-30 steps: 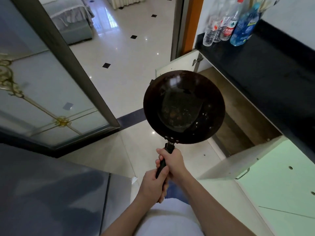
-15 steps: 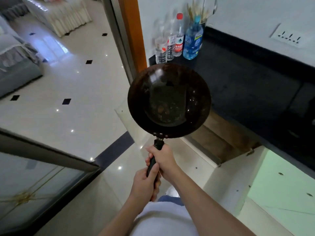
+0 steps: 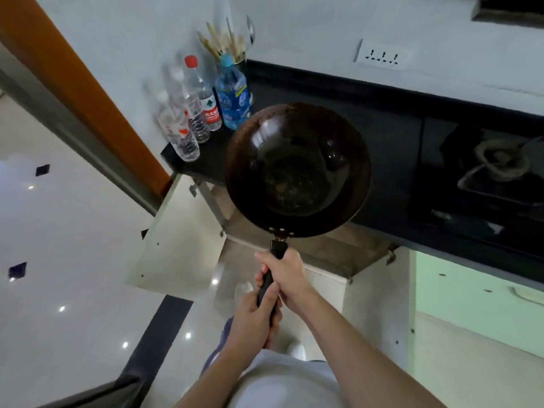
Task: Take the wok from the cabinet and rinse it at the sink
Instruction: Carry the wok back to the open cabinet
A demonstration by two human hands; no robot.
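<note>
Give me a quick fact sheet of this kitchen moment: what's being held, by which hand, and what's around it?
item held: wok, lifted in front of the counter
right hand: grips the handle nearer the bowl
left hand: grips the handle's end
wok inside: dark, brownish specks at the bottom
cabinet door: open, below the counter
on counter: bottles at the left end, gas burner at the right
sink: not in view

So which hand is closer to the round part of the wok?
Right. The right hand grips the handle just below the wok; the left hand grips farther down.
</note>
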